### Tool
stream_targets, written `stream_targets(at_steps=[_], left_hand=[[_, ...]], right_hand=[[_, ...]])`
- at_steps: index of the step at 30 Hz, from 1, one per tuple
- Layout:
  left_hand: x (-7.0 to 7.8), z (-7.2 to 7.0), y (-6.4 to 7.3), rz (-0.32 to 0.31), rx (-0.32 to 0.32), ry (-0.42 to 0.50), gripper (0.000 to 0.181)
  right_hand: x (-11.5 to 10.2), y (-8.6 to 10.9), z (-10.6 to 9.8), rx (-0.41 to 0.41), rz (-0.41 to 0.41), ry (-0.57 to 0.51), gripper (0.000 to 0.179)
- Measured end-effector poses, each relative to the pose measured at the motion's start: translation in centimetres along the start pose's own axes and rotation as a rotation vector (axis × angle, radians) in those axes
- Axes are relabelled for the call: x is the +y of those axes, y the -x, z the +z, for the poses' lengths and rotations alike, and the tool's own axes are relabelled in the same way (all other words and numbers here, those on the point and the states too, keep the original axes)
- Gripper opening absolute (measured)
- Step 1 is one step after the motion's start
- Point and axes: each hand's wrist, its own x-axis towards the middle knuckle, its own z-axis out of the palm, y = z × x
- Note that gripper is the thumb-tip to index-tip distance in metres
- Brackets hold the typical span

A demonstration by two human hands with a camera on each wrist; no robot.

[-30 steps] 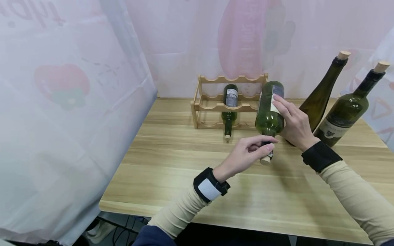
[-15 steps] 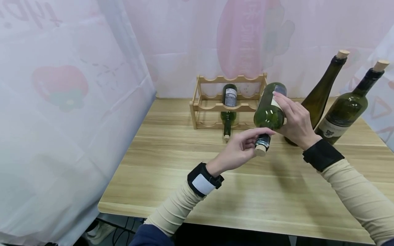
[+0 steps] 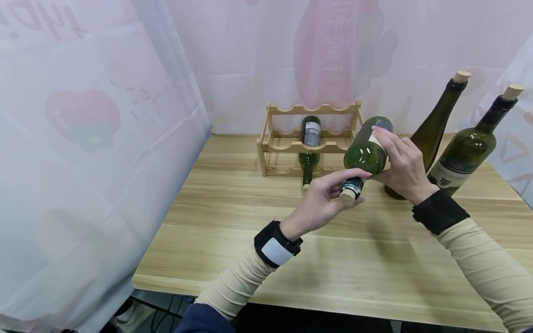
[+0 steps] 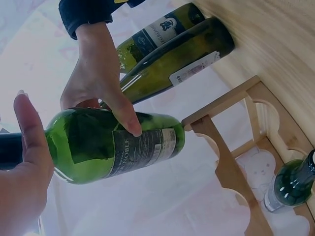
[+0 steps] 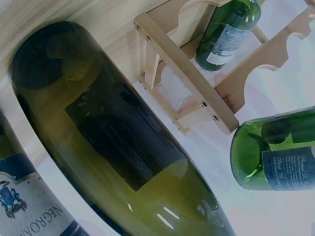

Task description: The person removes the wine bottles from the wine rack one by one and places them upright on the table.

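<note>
A green wine bottle [image 3: 366, 155] is held tilted in the air in front of the wooden rack's right end, its corked neck pointing down toward the person. My left hand [image 3: 322, 199] holds the neck between thumb and fingers. Around the label of the body, my right hand [image 3: 401, 164] grips from the right side. In the left wrist view the right thumb lies over the dark label of this bottle [image 4: 118, 147]. Its base appears close to a corner of the rack [image 5: 182, 73]; whether they touch I cannot tell. The right wrist view shows neither hand.
The two-tier rack [image 3: 283, 147] stands at the table's back, with one corked bottle [image 3: 309, 158] lying in it neck forward. To the right stand a slim brown-green bottle [image 3: 433, 125] and a green bottle [image 3: 468, 155], both corked. A printed curtain [image 3: 241, 55] hangs behind.
The bottle's neck has swung up and to the left, and its base a little right and down. My left hand has shifted left and slightly up with the neck.
</note>
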Motion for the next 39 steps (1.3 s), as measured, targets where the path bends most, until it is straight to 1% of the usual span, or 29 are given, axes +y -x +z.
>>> stream_targets(at_steps=[3,6,15,25,28,31,35,39], left_hand=[[0.3,-0.1,-0.2,0.012,0.004,0.025,0.041],[0.6,-0.2,-0.3,0.018,0.005,0.021,0.039],[0.9,-0.4,-0.4,0.016,0.022,-0.042,0.037],[1.1,-0.6,-1.3,0.011,0.054,-0.141,0.038],[1.2,-0.9,-1.7,0.010,0.055,-0.155,0.037],[1.2,-1.0,-2.1,0.003,0.064,-0.159,0.036],[1.1,-1.1,-2.5,-0.026,0.079,-0.156,0.035],[1.2,-1.2,-2.8,-0.056,0.087,-0.155,0.035]], right_hand=[[-0.2,-0.1,-0.3,0.003,-0.003,0.000,0.084],[-0.3,-0.1,-0.4,0.006,-0.011,0.003,0.084],[-0.8,0.5,-0.7,-0.007,-0.026,0.028,0.086],[-0.9,0.9,-0.8,-0.043,-0.012,0.039,0.086],[-1.0,1.0,-0.8,-0.032,0.003,0.034,0.082],[-1.1,1.2,-0.7,-0.027,0.017,0.024,0.079],[-1.1,1.4,-0.7,-0.041,0.034,0.005,0.075],[-1.2,1.7,-0.7,-0.058,0.054,0.001,0.075]])
